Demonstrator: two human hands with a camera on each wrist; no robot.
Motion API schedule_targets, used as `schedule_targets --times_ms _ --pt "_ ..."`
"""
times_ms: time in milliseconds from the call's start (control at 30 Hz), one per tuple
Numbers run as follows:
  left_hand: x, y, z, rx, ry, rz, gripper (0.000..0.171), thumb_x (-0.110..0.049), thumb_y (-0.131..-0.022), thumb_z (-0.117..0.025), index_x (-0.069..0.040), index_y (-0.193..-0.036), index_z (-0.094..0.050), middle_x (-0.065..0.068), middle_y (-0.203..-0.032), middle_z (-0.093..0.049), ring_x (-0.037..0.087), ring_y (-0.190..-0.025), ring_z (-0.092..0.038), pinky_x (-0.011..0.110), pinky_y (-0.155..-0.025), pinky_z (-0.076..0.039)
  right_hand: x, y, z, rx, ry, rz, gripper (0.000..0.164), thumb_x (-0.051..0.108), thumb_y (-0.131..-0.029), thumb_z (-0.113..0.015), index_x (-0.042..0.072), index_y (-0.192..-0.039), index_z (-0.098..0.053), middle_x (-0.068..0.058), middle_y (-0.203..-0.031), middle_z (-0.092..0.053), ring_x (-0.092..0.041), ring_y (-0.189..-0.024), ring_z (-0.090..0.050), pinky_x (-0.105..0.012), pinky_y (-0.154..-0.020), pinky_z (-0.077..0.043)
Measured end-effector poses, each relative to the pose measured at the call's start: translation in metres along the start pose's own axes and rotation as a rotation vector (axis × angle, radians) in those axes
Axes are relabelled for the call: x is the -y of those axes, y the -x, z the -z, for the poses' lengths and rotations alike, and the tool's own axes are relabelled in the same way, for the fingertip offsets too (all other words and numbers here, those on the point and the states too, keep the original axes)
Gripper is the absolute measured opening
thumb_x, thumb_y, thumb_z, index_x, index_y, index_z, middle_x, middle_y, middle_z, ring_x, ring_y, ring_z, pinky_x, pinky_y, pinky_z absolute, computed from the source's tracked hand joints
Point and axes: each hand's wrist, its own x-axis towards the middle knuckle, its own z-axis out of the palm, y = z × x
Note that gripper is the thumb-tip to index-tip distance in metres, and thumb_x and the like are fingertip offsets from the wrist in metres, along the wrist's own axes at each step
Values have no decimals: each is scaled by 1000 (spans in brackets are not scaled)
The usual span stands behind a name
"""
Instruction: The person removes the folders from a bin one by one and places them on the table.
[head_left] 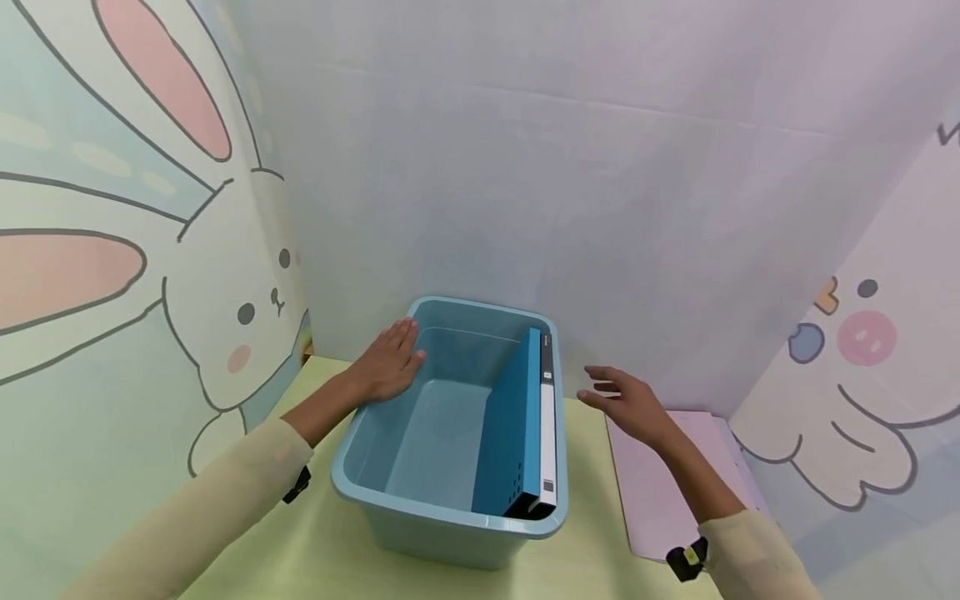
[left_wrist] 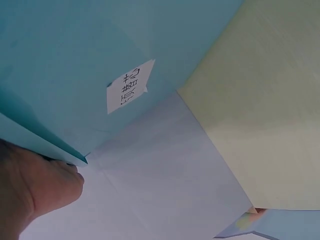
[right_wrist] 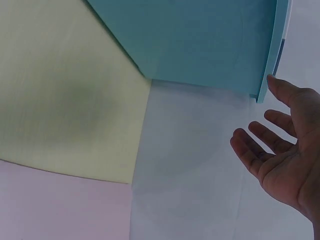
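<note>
A light blue plastic bin point(head_left: 450, 523) stands on the table in the head view. My left hand point(head_left: 386, 367) rests at its left rim with fingers extended; in the left wrist view, part of that hand point(left_wrist: 47, 182) shows beside the rim. Inside, a blue binder point(head_left: 510, 425) stands on edge along the right wall, its white and black strip facing up. My right hand point(head_left: 626, 408) hovers just right of the bin, fingers loosely spread and holding nothing. The right wrist view shows this hand point(right_wrist: 285, 150) with its thumb close to the bin's rim point(right_wrist: 267, 60).
Flat pink sheets or folders point(head_left: 637, 500) lie on the yellow-green table point(head_left: 315, 550), under my right forearm. A pale cloth wall point(head_left: 525, 192) rises behind the bin, with cartoon-printed walls point(head_left: 247, 367) at the sides. The bin's outside bears a white label point(left_wrist: 131, 86).
</note>
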Motion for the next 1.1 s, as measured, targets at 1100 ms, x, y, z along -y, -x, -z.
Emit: schedule_targets --times_ms 1100 --pt "0 -4 -3 -8 -15 2 74 -33 -121 -30 17 -173 -12 37 -185 -8 55 -175 -6 68 -143 -9 69 -27 -35 12 63 -5 89 56 -97 -83 10 -168 -55 -27 -181 -34 -56 -163 -28 -78 -116 -52"
